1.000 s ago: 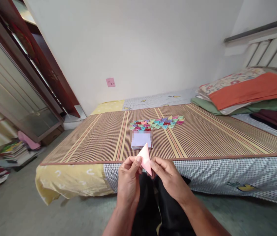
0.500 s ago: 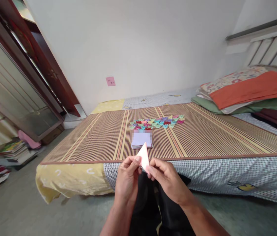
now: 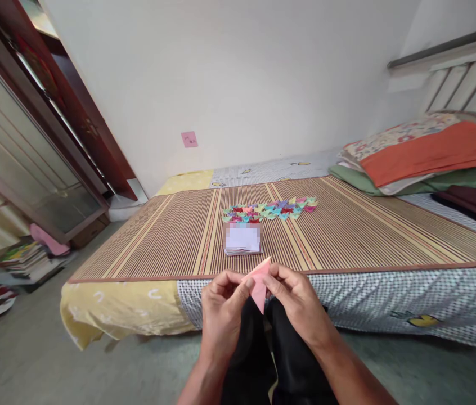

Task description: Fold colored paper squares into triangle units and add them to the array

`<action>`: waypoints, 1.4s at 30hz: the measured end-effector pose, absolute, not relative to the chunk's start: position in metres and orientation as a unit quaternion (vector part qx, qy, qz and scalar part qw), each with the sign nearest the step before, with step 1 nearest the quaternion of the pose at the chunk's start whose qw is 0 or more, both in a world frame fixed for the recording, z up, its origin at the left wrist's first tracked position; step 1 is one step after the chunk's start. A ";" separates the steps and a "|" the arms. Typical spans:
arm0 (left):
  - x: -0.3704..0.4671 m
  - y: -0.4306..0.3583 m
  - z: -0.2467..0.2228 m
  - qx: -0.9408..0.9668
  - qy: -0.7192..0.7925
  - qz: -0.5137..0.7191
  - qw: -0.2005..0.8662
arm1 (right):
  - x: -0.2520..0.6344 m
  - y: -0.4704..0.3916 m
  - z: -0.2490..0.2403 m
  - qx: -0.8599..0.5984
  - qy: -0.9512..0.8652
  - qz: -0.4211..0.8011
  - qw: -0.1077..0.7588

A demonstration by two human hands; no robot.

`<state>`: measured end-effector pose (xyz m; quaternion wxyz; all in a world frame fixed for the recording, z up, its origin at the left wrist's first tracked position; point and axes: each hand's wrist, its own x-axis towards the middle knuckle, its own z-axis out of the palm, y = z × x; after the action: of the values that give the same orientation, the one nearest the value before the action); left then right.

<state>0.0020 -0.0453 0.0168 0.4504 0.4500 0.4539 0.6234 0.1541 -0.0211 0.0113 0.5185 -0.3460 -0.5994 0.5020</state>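
Note:
A small piece of pink folded paper (image 3: 259, 287) is held up in front of the bed's near edge, between both hands. My left hand (image 3: 223, 304) pinches its left side with thumb and fingers. On the right side, my right hand (image 3: 295, 298) grips it the same way, thumb toward me. One pointed tip of the paper hangs down and another points up to the right. Beyond the hands lies a stack of white paper (image 3: 242, 239), partly blurred out. Behind that stack, several colourful folded paper pieces (image 3: 280, 209) stand in rows on the mat.
A striped woven mat (image 3: 145, 242) covers the bed. Pillows and folded bedding (image 3: 427, 152) are piled at the right. A pink note (image 3: 189, 139) sticks to the wall. Stacked books (image 3: 22, 256) stand low at the left, near a door (image 3: 81, 118).
The paper has been turned: its pale face with the tip up has given way to a pink face with a tip pointing down. Both hands have shifted their grip on it.

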 end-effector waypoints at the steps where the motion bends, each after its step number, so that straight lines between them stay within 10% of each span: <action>1: 0.002 -0.046 0.017 0.460 0.455 0.620 0.445 | 0.155 -0.021 0.012 -0.341 -0.601 0.506 0.516; 24: 0.001 -0.053 0.030 0.499 0.477 0.621 0.371 | 0.173 -0.020 0.023 -0.338 -0.709 0.453 0.422; 42: 0.008 -0.058 0.033 0.468 0.416 0.637 0.449 | 0.157 -0.032 0.027 -0.313 -0.668 0.376 0.560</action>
<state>0.0084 -0.0579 0.0327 0.4486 0.4685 0.4161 0.6373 0.1566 -0.0316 0.0270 0.5602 -0.3128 -0.6684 0.3762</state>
